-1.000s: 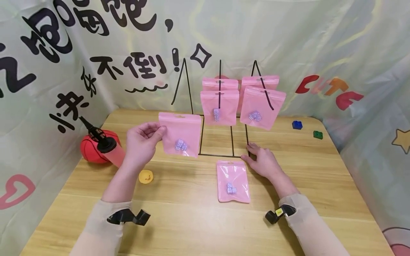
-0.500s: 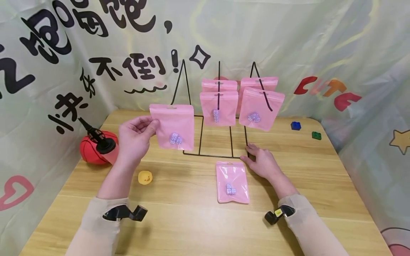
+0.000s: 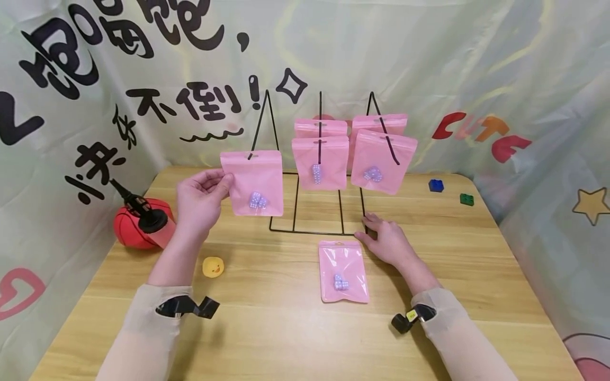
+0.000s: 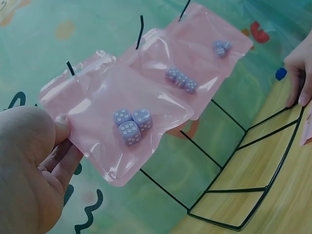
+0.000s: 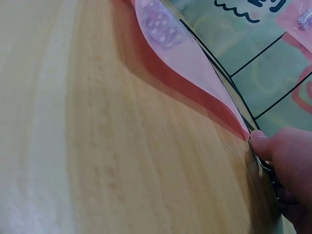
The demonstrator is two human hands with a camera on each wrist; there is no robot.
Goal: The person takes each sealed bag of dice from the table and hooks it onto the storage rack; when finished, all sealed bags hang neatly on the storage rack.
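Note:
My left hand (image 3: 200,203) pinches the left edge of a pink zip bag (image 3: 256,185) with several lilac dice showing through it. The tip of the left prong of a black wire display rack (image 3: 307,231) pokes out at this bag's top, by its hang hole, as the left wrist view shows. More pink bags hang on the middle prong (image 3: 320,127) and the right prong (image 3: 385,127), one behind another. My right hand (image 3: 388,241) holds the rack's front right base corner, thumb in front. Just left of it, a pink bag (image 3: 343,293) with dice lies flat on the table.
A small yellow duck-face piece (image 3: 213,267) lies near my left forearm. Behind that arm are a red ball (image 3: 131,230) and a black-topped pink bottle (image 3: 152,219). Blue (image 3: 436,185) and green (image 3: 467,199) toy bricks sit at the back right. A printed curtain surrounds the table.
My left hand has moved the pink bag left and up, from beside the rack's base to the left prong's tip. The right hand keeps its hold on the rack.

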